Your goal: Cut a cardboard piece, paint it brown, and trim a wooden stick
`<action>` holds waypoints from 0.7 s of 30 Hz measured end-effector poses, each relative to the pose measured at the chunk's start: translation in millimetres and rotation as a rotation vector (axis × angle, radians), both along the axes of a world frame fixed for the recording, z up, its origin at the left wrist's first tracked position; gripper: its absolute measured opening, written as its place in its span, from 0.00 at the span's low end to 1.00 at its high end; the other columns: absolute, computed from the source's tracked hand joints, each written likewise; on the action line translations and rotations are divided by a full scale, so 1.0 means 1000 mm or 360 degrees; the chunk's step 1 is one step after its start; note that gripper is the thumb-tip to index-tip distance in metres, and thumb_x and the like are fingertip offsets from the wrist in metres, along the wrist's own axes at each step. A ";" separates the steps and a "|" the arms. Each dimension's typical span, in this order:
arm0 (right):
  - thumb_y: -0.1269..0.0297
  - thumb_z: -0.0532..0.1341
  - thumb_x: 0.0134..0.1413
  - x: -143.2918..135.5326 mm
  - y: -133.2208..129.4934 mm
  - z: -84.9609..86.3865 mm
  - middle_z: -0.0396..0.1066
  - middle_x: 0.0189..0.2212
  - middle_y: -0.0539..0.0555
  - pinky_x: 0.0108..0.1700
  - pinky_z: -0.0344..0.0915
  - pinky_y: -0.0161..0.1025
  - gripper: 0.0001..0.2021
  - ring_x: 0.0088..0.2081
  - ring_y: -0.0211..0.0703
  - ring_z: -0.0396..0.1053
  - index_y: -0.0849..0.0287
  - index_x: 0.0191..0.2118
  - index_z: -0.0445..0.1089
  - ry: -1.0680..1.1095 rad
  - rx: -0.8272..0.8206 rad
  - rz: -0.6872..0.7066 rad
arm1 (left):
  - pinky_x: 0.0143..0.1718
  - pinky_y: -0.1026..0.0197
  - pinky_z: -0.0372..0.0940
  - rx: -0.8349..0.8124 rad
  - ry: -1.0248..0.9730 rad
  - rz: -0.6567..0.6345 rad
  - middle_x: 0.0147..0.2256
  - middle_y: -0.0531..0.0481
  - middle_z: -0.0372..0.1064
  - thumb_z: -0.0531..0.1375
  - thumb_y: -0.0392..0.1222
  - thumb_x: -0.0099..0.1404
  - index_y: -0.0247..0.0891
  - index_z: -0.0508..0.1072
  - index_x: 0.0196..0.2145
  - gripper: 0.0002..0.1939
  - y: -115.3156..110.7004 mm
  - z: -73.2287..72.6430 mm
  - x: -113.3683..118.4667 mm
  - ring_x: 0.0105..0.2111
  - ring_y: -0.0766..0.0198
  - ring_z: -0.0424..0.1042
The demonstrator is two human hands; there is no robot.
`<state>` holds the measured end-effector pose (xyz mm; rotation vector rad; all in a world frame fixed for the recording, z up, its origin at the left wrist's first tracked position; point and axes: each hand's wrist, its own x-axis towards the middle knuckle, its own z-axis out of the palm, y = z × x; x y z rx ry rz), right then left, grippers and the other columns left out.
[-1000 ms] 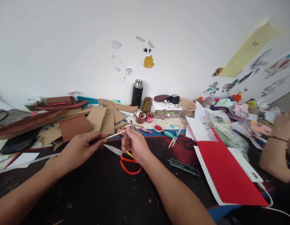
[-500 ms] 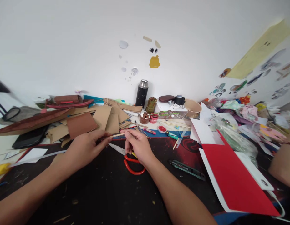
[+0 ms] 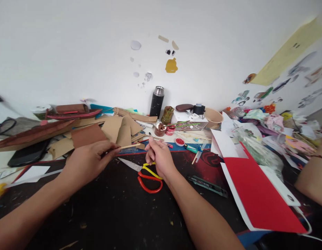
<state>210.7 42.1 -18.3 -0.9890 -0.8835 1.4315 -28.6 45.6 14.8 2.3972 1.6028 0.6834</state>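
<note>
My left hand (image 3: 94, 159) pinches a thin, pale wooden stick (image 3: 131, 146), which points right toward my other hand. Apart from the stick's tip, my right hand (image 3: 160, 157) has its thumb and fingers closed together. Whether anything small sits between those fingers is hidden. Just below it on the black mat lie scissors (image 3: 149, 184) with one red and one yellow handle, blades toward the left. A utility knife (image 3: 207, 185) rests farther right on the mat.
Cardboard pieces (image 3: 89, 135) and a brown model boat hull (image 3: 33, 133) crowd the left. At the back stand a black thermos (image 3: 157, 102) and small jars. Red paper (image 3: 262, 194) covers the right side, near another person's arm (image 3: 313, 177). A small red paint dish (image 3: 179, 141) sits mid-table.
My right hand has let go of the stick's right end and moved slightly right and away. The stick stays in my left hand, and more of the yellow scissor handle shows.
</note>
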 end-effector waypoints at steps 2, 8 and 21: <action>0.36 0.68 0.54 -0.002 0.000 -0.003 0.53 0.10 0.41 0.16 0.52 0.31 0.27 0.13 0.34 0.61 0.58 0.24 0.69 -0.0016 -0.0041 0.0044 | 0.33 0.58 0.63 0.0013 -0.0056 0.0005 0.36 0.48 0.82 0.53 0.58 0.72 0.44 0.80 0.38 0.21 0.001 0.003 0.000 0.34 0.53 0.79; 0.42 0.71 0.51 -0.004 -0.001 -0.006 0.68 0.19 0.42 0.16 0.54 0.29 0.23 0.16 0.34 0.67 0.57 0.40 0.75 -0.0057 -0.0034 0.0167 | 0.32 0.57 0.62 0.0001 -0.0006 -0.0001 0.36 0.46 0.82 0.52 0.57 0.72 0.43 0.80 0.38 0.21 0.002 0.002 0.000 0.34 0.52 0.79; 0.50 0.65 0.61 -0.006 -0.004 -0.012 0.65 0.13 0.41 0.20 0.57 0.31 0.14 0.15 0.35 0.65 0.56 0.34 0.71 -0.0517 0.0222 0.0151 | 0.35 0.56 0.66 0.0146 0.0178 -0.0124 0.41 0.45 0.83 0.52 0.57 0.75 0.43 0.82 0.44 0.23 -0.001 -0.004 0.002 0.38 0.49 0.81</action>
